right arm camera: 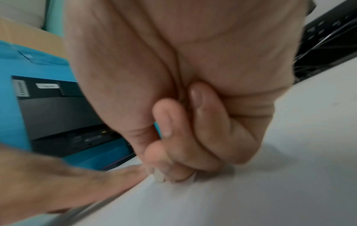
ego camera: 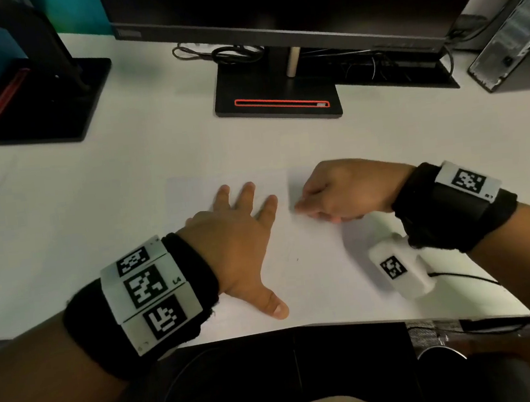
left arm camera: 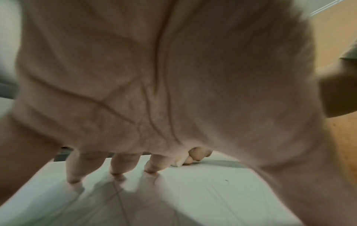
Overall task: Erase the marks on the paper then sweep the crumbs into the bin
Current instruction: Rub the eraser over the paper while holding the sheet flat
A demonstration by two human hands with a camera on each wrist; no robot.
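Two hands work on a sheet of paper (ego camera: 312, 261) lying flat on a white desk (ego camera: 92, 186), just this side of the monitor stand (ego camera: 277, 101). The left hand (ego camera: 239, 246) lies flat with fingers spread wide, pressing the paper down. The right hand (ego camera: 344, 192), beside it and a little nearer the stand, has its fingers curled, pinching a small white eraser (right arm camera: 159, 177) whose tip touches the paper.

This looks like the erasing step, with sweeping not yet begun. One dark speck (ego camera: 297, 259) shows on the paper, farther from the stand than either set of fingertips. No bin is in view.

The next move likely calls for short rubbing strokes under steady pressure, the left hand keeping the sheet from sliding.

The eraser's long axis seems tilted, low end on the paper, pointing toward the left hand; blur makes this uncertain.
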